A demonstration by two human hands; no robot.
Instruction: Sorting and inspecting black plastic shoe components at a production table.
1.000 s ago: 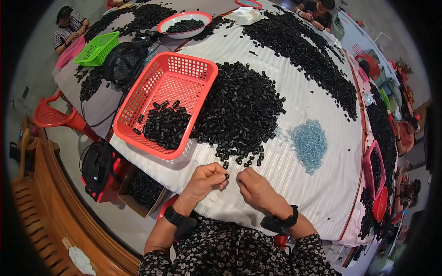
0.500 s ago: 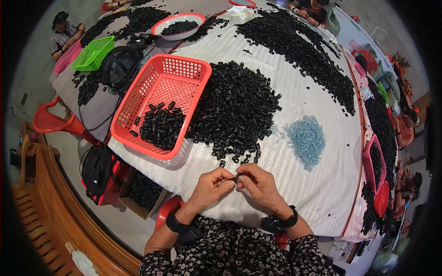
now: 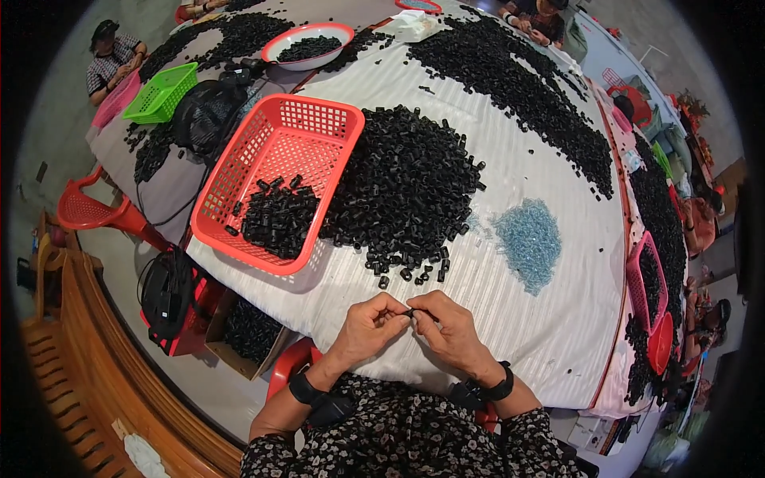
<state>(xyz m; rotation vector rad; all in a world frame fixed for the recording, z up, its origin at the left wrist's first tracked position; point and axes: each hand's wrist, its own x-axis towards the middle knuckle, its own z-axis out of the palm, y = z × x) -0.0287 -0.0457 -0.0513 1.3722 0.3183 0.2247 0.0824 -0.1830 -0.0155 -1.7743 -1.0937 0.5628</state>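
My left hand (image 3: pixel 370 325) and my right hand (image 3: pixel 446 327) meet fingertip to fingertip over the near edge of the white striped tablecloth (image 3: pixel 550 334). Between the fingers sits a small black plastic piece (image 3: pixel 411 313), pinched by both hands. Just beyond my hands lies a big heap of the same small black pieces (image 3: pixel 406 191). A red mesh basket (image 3: pixel 319 131) stands to the left of the heap, tilted, with a cluster of black pieces in its near corner. A small pile of pale blue bits (image 3: pixel 529 239) lies to the right.
More black pieces spread across the far table (image 3: pixel 518 80). A green basket (image 3: pixel 159 92), a black bag (image 3: pixel 203 111) and a white-and-red bowl (image 3: pixel 307 46) stand at the far left. Other people sit around the table. Red baskets (image 3: pixel 647 283) line the right edge. A red chair (image 3: pixel 88 211) stands left.
My hands drew back from the edge of the heap toward me and came together; the fingertips now pinch one small black piece between them.
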